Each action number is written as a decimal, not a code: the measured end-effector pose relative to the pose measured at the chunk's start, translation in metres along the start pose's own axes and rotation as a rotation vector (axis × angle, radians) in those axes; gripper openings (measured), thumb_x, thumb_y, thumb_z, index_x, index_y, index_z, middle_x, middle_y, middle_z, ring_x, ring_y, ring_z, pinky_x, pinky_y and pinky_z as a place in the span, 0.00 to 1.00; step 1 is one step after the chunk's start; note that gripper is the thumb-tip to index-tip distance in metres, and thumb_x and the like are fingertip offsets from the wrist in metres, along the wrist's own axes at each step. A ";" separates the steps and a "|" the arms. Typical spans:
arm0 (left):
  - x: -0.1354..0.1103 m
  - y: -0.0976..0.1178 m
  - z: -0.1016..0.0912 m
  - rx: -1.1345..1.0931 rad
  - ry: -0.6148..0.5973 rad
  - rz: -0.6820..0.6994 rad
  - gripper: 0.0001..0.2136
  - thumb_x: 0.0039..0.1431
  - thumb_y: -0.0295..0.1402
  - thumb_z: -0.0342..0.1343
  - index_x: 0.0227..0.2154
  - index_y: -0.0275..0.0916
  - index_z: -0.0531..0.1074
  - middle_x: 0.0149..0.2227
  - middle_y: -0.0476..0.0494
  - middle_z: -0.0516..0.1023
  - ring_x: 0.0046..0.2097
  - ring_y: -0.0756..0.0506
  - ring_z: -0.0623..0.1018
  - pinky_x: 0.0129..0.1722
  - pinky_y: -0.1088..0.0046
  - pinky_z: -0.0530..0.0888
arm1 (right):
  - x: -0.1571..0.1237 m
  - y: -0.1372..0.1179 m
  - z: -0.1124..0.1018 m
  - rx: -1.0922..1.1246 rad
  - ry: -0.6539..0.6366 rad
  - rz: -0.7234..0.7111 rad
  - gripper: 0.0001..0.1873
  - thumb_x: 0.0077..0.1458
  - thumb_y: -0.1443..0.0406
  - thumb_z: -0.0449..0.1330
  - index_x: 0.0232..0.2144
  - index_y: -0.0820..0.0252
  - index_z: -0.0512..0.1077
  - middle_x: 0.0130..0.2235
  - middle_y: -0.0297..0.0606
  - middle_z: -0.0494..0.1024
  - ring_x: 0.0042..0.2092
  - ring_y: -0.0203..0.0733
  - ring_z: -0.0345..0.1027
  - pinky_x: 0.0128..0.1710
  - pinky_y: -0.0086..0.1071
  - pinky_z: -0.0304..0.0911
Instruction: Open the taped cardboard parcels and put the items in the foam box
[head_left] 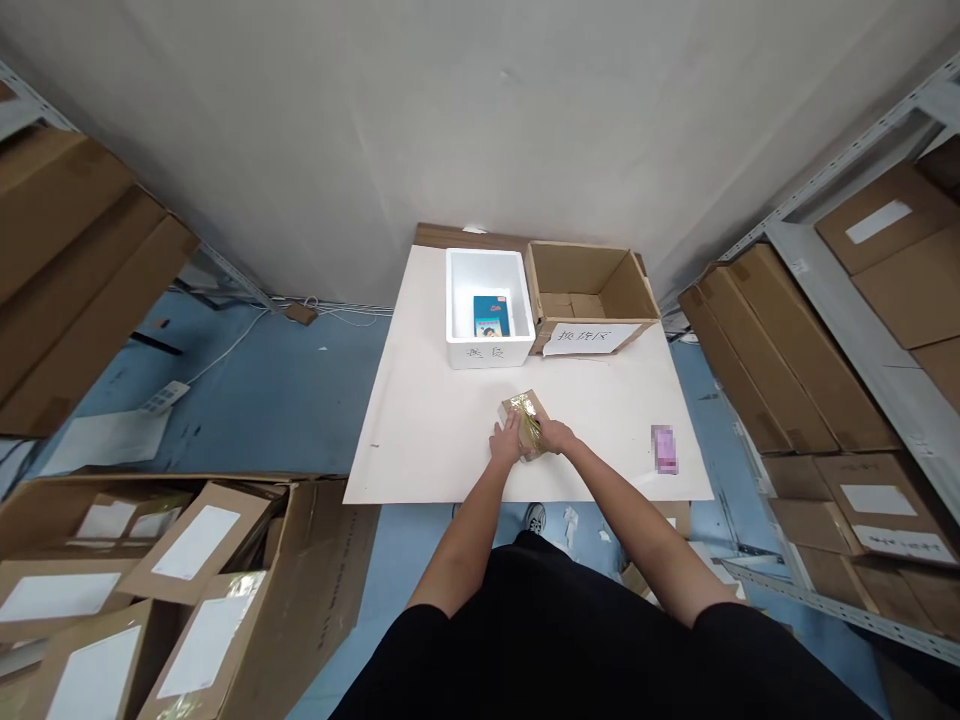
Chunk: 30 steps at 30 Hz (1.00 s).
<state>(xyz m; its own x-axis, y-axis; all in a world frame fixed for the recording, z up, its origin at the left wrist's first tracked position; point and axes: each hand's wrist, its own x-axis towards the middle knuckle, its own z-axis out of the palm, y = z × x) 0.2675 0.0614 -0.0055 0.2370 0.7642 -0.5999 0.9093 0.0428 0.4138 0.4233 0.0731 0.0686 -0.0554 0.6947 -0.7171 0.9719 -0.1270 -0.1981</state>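
Parcel [528, 428] sits askew on tabletop [427, 440], nr the front edge, partly covered by my hands. L hand [507, 440] lies over its top-L, R hand [553, 436] touches its R side; fingertips part hidden, so can't tell if either's gripping. Pink item [665, 450] far R = pixelated. White bin's [487, 353] front wall hides the bottom of the bks [491, 308].

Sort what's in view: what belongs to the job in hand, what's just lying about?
Likely the job's:
taped box, touched by left hand and right hand
white table beneath
perhaps foam box and open carton

Probably just lying about:
pink item, pixelated, table's right
power strip, floor
crumpled white scrap, floor
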 end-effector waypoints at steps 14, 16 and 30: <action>-0.001 -0.002 0.001 0.067 0.081 0.015 0.55 0.54 0.59 0.65 0.78 0.60 0.38 0.81 0.57 0.33 0.69 0.28 0.63 0.58 0.54 0.74 | -0.065 0.048 0.007 0.151 -0.177 0.176 0.29 0.61 0.66 0.62 0.64 0.54 0.69 0.52 0.54 0.80 0.32 0.48 0.80 0.29 0.37 0.75; 0.000 0.001 0.003 0.077 0.104 0.015 0.55 0.54 0.59 0.64 0.78 0.58 0.39 0.81 0.56 0.35 0.68 0.28 0.65 0.57 0.55 0.75 | -0.068 0.066 0.019 0.181 -0.018 0.192 0.33 0.65 0.66 0.59 0.70 0.50 0.63 0.52 0.51 0.81 0.38 0.49 0.82 0.36 0.37 0.75; -0.047 0.038 0.055 0.243 0.244 -0.118 0.37 0.70 0.52 0.48 0.73 0.31 0.60 0.70 0.22 0.66 0.71 0.22 0.59 0.67 0.41 0.63 | 0.015 0.064 0.047 0.362 0.343 0.241 0.54 0.63 0.53 0.66 0.78 0.57 0.41 0.57 0.50 0.82 0.56 0.54 0.78 0.50 0.36 0.69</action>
<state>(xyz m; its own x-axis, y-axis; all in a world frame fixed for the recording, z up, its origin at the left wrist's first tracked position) 0.3097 -0.0079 0.0005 0.0639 0.8953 -0.4409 0.9872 0.0080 0.1595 0.4735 0.0422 0.0135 0.2951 0.7993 -0.5236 0.8040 -0.5038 -0.3159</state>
